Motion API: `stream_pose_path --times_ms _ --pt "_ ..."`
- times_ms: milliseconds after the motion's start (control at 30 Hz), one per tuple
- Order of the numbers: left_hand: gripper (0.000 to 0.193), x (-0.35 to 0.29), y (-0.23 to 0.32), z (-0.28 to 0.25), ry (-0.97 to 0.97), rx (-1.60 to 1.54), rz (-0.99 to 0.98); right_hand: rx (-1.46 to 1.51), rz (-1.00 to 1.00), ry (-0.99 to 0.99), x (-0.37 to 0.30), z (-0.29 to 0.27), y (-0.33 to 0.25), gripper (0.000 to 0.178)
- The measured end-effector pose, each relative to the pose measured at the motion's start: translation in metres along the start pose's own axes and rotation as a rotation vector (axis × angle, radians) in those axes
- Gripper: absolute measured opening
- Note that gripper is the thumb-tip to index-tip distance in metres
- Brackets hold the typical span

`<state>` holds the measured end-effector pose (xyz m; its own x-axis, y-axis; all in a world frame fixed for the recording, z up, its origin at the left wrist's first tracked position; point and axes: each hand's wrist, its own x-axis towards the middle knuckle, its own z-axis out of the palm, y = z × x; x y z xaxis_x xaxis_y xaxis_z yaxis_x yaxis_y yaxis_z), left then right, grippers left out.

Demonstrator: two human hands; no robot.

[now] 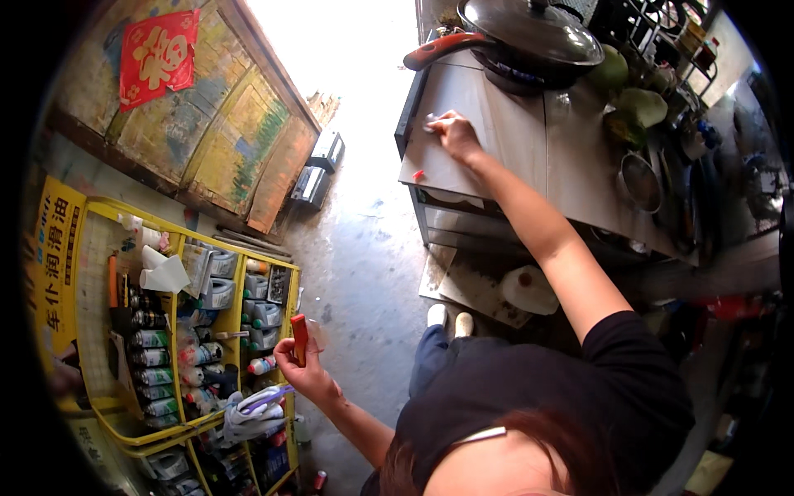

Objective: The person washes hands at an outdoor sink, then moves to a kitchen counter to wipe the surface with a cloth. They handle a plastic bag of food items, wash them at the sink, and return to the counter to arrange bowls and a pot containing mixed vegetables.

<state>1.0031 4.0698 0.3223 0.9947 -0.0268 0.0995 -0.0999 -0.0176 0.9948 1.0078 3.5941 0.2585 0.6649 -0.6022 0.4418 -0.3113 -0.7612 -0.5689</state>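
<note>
Fingers [291, 357] of the left hand [299, 368] clench a small red lighter [299, 339]: light, rigid, probably slick; grip mid-body. Right hand [453, 132] pinches something tiny on the counter [513, 132].

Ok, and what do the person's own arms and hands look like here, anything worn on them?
Both hands, the left hand and the right hand, are bare: no gloves, and no rings, watch or bracelet show. Both forearms are uncovered too. The only clothing in view is a black short-sleeved top, whose sleeve ends on the upper right arm.
</note>
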Motion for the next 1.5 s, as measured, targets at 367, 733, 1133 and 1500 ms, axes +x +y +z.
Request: stream_pose_path --times_ms 367,733,1133,1500 --pt "0.021 0.010 0.005 -0.026 0.022 0.053 0.079 0.777 0.121 0.090 -0.009 -0.016 -0.051 0.024" --pt "0.022 -0.009 -0.009 -0.060 0.097 0.152 -0.015 0.079 0.120 -0.039 0.046 0.032 0.012 0.019" --pt "0.023 0.016 0.003 -0.008 -0.122 -0.053 0.143 0.289 0.020 -0.170 -0.120 0.050 -0.152 0.014" --pt "0.020 0.018 -0.007 -0.053 -0.030 0.075 0.155 -0.153 0.297 0.266 -0.119 -0.174 0.052 0.014"
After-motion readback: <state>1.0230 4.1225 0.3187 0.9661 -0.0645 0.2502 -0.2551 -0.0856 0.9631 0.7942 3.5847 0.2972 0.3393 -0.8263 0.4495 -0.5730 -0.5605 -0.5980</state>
